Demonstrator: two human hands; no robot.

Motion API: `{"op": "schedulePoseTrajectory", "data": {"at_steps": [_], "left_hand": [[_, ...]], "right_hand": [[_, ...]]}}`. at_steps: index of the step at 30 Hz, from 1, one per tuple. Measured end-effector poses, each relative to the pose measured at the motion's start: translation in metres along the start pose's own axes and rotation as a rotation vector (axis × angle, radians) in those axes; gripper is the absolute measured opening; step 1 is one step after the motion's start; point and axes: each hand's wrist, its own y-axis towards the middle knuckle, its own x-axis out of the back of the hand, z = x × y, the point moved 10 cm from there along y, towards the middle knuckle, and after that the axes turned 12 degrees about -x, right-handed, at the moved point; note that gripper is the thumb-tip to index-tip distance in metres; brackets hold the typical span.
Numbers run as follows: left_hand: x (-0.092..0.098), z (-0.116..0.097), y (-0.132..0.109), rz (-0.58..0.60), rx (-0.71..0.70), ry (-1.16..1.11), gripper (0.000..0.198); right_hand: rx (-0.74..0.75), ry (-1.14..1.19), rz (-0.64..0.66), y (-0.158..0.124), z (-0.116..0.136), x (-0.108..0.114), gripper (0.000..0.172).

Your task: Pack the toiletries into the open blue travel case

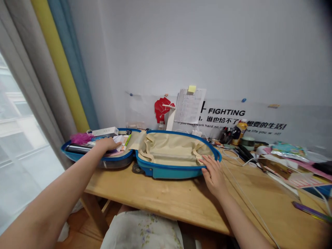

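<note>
An open blue suitcase (pixel 178 172) with beige lining lies on the wooden table, its two halves spread side by side. My left hand (pixel 107 143) reaches into the filled left half, on a small white box (pixel 118 139); whether the fingers grip it is unclear. Around it lie a long white box (pixel 105 131), a pink mesh puff (pixel 81 138) and a black cylinder (pixel 77 148). My right hand (pixel 213 174) rests with spread fingers on the front right rim of the right half, which shows only lining and straps.
To the right on the table (pixel 249 193) are a yellow-brown bottle (pixel 240 132), pens, cables, a colourful packet (pixel 289 150) and a purple pen (pixel 308 210). Behind stand a white lamp and papers (pixel 190 105) against the wall. Curtains hang at the left.
</note>
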Motion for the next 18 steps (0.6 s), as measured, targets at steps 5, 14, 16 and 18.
{"op": "schedulePoseTrajectory", "data": {"at_steps": [5, 14, 16, 18], "left_hand": [[0.002, -0.002, 0.006, -0.002, 0.007, -0.042, 0.063], [0.057, -0.029, -0.012, -0.275, -0.107, -0.086, 0.065], [0.081, -0.058, -0.023, -0.379, -0.227, -0.166, 0.064], [0.098, -0.102, -0.038, -0.426, -0.391, -0.260, 0.067]], "right_hand": [[-0.020, 0.028, -0.006, 0.000, 0.000, -0.001, 0.043], [-0.013, 0.037, -0.019, 0.000, 0.002, 0.001, 0.040], [-0.013, 0.037, -0.024, 0.000, 0.001, 0.001, 0.039], [-0.006, 0.039, -0.035, 0.000, 0.001, 0.002, 0.039]]}}
